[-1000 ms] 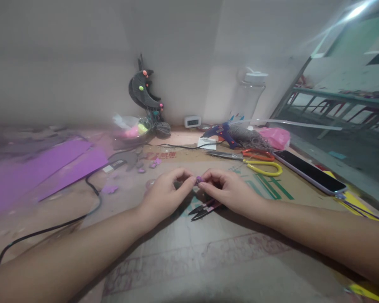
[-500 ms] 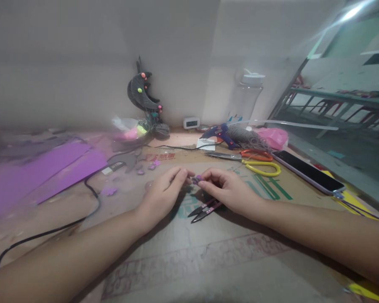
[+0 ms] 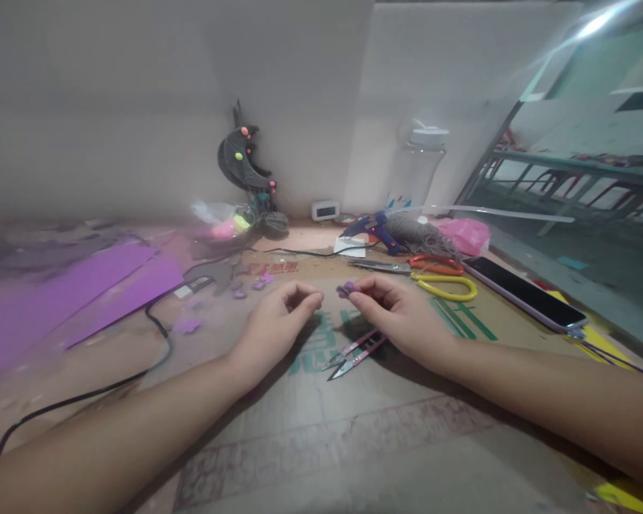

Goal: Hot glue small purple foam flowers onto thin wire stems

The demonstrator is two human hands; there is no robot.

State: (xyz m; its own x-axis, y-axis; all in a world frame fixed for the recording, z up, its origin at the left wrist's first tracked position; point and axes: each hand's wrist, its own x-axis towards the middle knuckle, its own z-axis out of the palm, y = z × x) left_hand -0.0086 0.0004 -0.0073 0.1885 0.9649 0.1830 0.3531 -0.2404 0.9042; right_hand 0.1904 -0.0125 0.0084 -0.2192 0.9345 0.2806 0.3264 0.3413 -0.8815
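Between the thumb and fingers of my right hand (image 3: 407, 318) is a small purple and grey flower-like piece (image 3: 346, 288), held just above the cardboard. My left hand (image 3: 278, 325) is a short way to the left, apart from the piece. Its thumb and fingertips are pinched together; whether something thin is between them cannot be made out. Thread snips (image 3: 354, 355) with pink handles lie partly under my right hand, blades toward the lower left. Several small purple foam pieces (image 3: 239, 292) rest beyond my left hand, with a purple flower cutout (image 3: 187, 325) farther left.
Scissors (image 3: 442, 275) with orange and yellow handles, a blue glue gun (image 3: 375, 230) and grey yarn (image 3: 415, 234) lie behind my right hand. A phone (image 3: 522, 293) is at the right. Purple sheets (image 3: 112, 285) and a black cable (image 3: 80, 395) occupy the left. A grey crescent ornament (image 3: 241, 160) stands behind.
My hands have moved apart, leaving a gap between the fingertips. The right hand carried the small piece slightly up and to the right, and the left hand no longer reaches close to it.
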